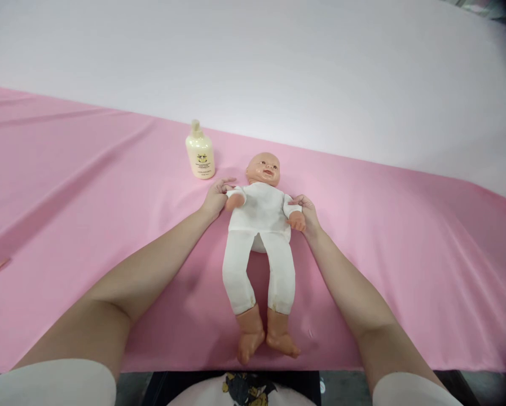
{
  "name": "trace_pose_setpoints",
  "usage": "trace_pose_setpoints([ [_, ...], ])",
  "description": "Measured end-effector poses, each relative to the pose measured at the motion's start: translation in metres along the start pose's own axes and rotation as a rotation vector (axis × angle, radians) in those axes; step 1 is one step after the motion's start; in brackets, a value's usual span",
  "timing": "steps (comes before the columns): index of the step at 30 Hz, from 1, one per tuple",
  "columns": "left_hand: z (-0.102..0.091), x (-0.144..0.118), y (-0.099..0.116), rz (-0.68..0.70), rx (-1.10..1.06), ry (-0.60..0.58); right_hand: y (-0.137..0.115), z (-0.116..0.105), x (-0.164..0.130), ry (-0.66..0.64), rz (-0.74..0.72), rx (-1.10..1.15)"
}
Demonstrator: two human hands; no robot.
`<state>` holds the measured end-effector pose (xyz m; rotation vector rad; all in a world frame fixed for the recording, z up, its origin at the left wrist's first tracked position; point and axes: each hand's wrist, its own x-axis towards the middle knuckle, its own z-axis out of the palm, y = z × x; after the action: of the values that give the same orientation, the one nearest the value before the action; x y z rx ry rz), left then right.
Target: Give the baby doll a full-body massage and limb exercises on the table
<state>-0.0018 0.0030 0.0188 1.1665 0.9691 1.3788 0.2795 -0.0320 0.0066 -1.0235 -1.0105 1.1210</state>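
Here, at the upper left of the centre, a bottle [200, 151] stands upright on the pink cloth [66, 186], just beyond the left hand [217, 197], apart from it. That hand is curled about the doll's [259, 225] near arm, fingers closed on the sleeve. The doll lies face up mid-frame, head away from the person, feet toward the lower edge, its long axis running straight between both forearms. The right hand [308, 215] grips the other arm likewise, equally near.
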Motion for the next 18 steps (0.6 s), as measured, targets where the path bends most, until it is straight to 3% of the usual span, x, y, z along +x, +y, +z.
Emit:
trace_pose_setpoints([
  [6, 0.004, -0.001, 0.006, -0.016, 0.059, 0.002, -0.004, -0.001, -0.002, -0.025, 0.04, -0.029],
  [13, 0.004, -0.001, 0.004, -0.062, -0.071, -0.008, 0.009, 0.004, 0.004, 0.022, -0.09, -0.015],
  [18, 0.005, -0.004, 0.0, 0.003, -0.085, -0.003, 0.006, 0.005, 0.0, 0.033, -0.131, -0.023],
])
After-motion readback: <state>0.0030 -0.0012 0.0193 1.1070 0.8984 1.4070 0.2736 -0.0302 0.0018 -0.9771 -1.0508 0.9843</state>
